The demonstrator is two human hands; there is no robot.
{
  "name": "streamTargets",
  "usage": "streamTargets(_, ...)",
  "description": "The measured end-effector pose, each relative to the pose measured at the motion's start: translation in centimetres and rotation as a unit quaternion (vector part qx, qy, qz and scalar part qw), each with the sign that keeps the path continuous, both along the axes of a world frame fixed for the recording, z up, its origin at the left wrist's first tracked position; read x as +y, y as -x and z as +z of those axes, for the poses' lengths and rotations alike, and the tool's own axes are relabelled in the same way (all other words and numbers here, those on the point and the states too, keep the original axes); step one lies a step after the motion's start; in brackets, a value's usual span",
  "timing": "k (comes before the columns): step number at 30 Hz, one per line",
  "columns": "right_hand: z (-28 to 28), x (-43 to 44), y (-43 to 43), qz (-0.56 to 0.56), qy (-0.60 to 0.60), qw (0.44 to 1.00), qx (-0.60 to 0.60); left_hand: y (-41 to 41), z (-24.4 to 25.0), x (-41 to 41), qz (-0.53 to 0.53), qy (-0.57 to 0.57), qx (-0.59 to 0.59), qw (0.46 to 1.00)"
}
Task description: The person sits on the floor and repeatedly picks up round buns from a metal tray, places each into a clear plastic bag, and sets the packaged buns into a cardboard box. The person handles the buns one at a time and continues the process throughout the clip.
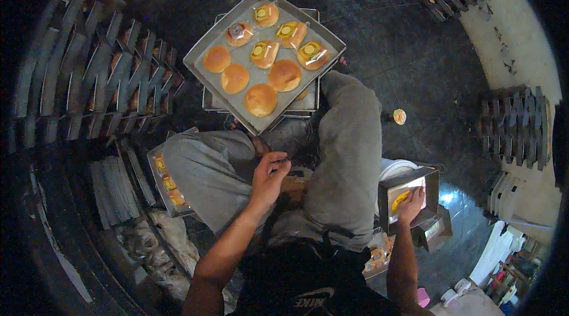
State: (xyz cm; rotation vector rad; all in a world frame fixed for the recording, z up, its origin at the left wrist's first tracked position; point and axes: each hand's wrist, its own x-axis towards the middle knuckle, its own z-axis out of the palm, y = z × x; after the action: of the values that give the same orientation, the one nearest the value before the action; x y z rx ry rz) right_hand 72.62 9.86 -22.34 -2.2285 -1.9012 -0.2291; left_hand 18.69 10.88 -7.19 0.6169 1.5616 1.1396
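Observation:
A metal baking tray [195,56] in front of me holds several round bread buns. Some are bare, such as the golden bun [260,100] at the near corner. Others sit in clear plastic with a yellow printed label, like the wrapped bun [265,54] mid-tray. My left hand [271,174] hovers between my knees, short of the tray, fingers curled and thumb apart, with nothing visible in it. At my right side, my right hand [412,204] rests on a stack of printed plastic bags [401,200] in an open box [386,218]. Whether its fingers pinch a bag is hidden.
More trays [311,16] lie under the bun tray. By my left knee, another tray [165,200] holds wrapped buns; further wrapped buns [378,257] lie behind the box. Tall tray stacks [102,71] stand left, others [515,127] right. A round printed piece [399,116] lies on the floor.

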Motion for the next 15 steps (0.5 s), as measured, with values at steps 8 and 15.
streamTargets(8, 1.8, 1.1, 1.7, -0.024, -0.155, 0.981, 0.112, -4.2, 2.4, 0.6, -0.052, -0.028, 0.010, 0.998)
streamTargets(15, 2.7, 0.8, 0.9, -0.068, -0.034, 0.996, 0.042, -7.4, 4.5, 0.9, -0.094, -0.049, -0.044, 0.993)
